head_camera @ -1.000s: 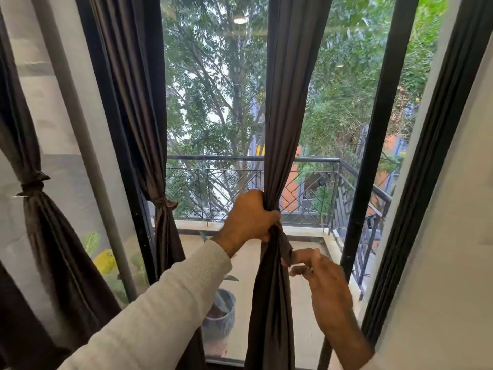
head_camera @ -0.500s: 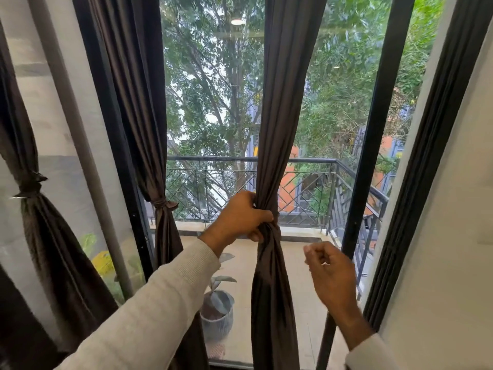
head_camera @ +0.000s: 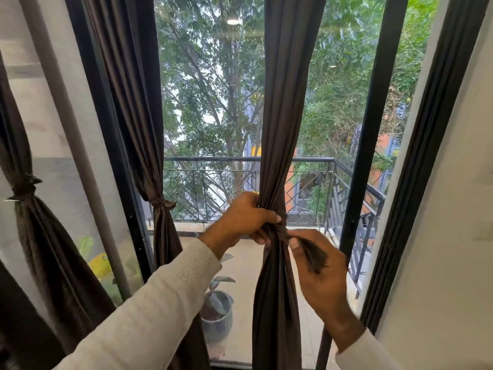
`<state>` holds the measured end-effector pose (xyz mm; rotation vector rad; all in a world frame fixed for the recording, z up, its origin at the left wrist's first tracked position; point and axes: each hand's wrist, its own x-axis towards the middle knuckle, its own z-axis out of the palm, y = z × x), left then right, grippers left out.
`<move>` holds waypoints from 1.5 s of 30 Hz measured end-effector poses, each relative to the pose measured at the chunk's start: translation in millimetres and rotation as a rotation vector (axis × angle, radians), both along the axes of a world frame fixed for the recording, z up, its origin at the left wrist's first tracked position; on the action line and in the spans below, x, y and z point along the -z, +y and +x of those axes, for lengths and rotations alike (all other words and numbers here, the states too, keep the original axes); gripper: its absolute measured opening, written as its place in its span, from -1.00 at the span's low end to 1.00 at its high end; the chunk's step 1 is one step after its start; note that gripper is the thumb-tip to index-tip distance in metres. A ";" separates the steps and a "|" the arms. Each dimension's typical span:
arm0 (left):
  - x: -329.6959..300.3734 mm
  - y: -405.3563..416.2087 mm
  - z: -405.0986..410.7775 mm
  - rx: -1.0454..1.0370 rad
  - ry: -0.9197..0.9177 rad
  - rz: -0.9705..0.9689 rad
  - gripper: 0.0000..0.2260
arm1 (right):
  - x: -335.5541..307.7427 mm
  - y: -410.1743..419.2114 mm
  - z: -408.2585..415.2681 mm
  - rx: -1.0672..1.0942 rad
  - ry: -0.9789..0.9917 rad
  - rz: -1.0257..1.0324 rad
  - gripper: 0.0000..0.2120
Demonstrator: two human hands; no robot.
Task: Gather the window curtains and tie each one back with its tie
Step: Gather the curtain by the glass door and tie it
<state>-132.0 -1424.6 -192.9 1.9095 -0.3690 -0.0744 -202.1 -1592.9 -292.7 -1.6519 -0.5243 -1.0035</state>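
Now, right hand: back at the middle curtain after hanging clear half a second ago, pinching the loose tie end. Left hand: still clamped round the gathered waist. Knot likely being cinched. Farther left: two curtains already tied.

Smooth, perhaps satiny cloth curtain

Middle curtain: dark brown, hangs straight before glass, gathered into narrow bunch at railing height, flaring slightly below. Its tie: same dark fabric, wrapped round bunch, loose end sticking out to right. Left curtain: gathered, cinched with knotted tie. Far-left curtain: gathered, knotted with tie, fanning out below knot.
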 end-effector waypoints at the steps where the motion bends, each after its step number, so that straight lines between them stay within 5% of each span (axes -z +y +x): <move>1: 0.6 0.3 0.9 -0.007 0.002 -0.005 -0.93 | 3.1 -1.5 -1.5 -0.042 -0.003 -0.089 -0.83; 5: 3.5 7.0 9.2 0.004 0.077 -0.062 -0.90 | 26.5 -3.1 -1.4 -0.006 0.206 -0.156 -0.50; 14: 4.2 18.2 12.7 0.091 0.098 -0.096 -0.89 | 16.0 -10.0 15.4 0.180 0.239 -0.116 -0.93; 20: -6.3 17.7 6.7 0.051 0.017 0.022 -0.91 | 8.6 -14.0 15.8 0.258 0.119 -0.133 -0.88; 26: -10.6 14.3 4.7 0.049 0.068 -0.009 -0.85 | 3.4 -17.8 19.6 0.394 -0.052 -0.373 -0.86; 38: -11.4 -1.7 17.4 -0.074 0.123 0.049 -0.67 | 5.6 4.9 14.3 0.431 0.125 -0.360 -0.78; 42: -9.9 -9.8 18.2 -0.077 0.127 0.033 -0.76 | 6.7 1.3 15.1 0.469 0.054 -0.488 -0.77; 45: -10.2 -10.9 14.8 -0.070 0.141 0.014 -0.65 | 0.9 -5.8 18.0 0.416 -0.053 -0.361 -0.83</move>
